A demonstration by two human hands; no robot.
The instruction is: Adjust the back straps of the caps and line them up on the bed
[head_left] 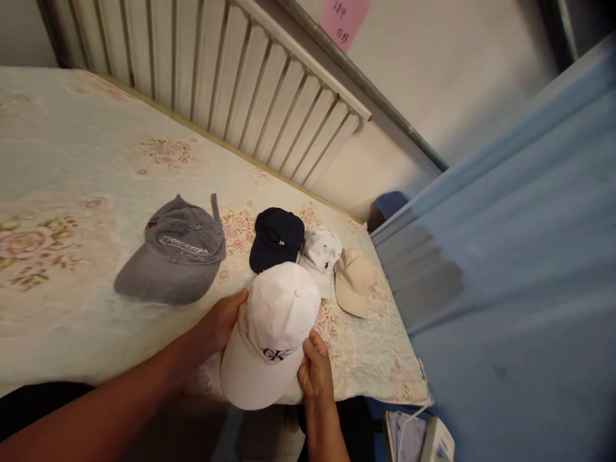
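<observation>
A white cap [272,333] with a dark "CK" logo sits at the near edge of a flowered mattress [72,154]. My left hand [224,317] grips its left side, fingers closed on the crown. On the other side my right hand [315,369] pinches the cap near the brim. Beyond it lie a grey cap [176,260] with a white logo, a navy cap [276,237], a white patterned cap [321,253] and a beige cap [353,279].
A white slatted rail [269,90] runs along the far side of the mattress. A blue curtain [520,256] hangs on the right. A pink note [344,19] is stuck on the wall. Some items [418,439] lie on the floor at lower right.
</observation>
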